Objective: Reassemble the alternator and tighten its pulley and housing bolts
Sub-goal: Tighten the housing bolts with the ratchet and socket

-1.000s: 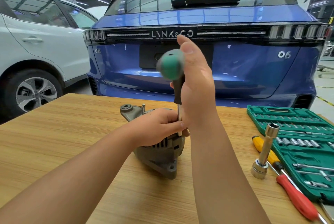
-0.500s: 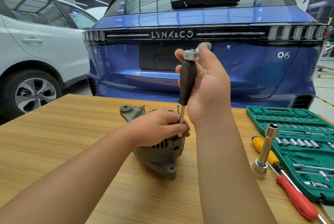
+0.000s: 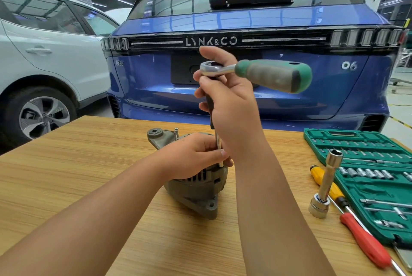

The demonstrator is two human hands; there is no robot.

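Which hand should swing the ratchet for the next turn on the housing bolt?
Right. The right hand already holds the ratchet up at its head end, while the left hand steadies the shaft on the alternator.

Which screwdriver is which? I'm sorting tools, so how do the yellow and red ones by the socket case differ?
The yellow screwdriver lies farther from the person, its handle partly hidden behind the upright socket extension; the red screwdriver lies nearer, its handle in full view. The yellow handle has a black collar; the red one is plain. Both lie on the table beside the green case, roughly parallel.
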